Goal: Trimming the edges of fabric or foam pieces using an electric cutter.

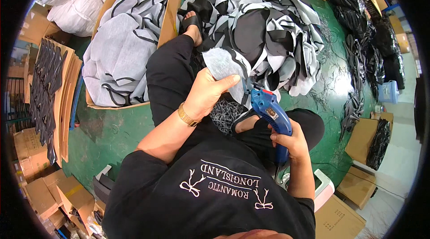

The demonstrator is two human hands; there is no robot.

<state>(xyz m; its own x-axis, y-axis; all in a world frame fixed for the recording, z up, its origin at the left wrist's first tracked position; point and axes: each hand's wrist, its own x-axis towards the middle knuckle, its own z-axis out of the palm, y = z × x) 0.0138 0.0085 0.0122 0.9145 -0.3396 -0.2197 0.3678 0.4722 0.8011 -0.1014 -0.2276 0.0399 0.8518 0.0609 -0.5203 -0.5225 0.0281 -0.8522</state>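
Note:
My left hand [207,92] pinches a light grey fabric piece [221,62] with a black edge, its thumb lying on top. In my right hand [291,140] is a blue handheld electric fabric cutter [270,108], gripped round its body with a red part near the head. The cutter's head meets the right edge of the fabric piece; the exact contact of the blade is too small to tell. Just beyond both hands lies a large heap of grey and black fabric pieces [252,31] on the floor. Thin trimmed strips [224,116] are piled between my legs.
A cardboard box [176,8] full of grey fabric pieces stands at the left. White sacks [74,11] are behind it. Black plastic bags [383,44] and a blue bin [388,92] line the right side. Loose strips litter the green floor [107,136]. A cable [345,168] runs at the lower right.

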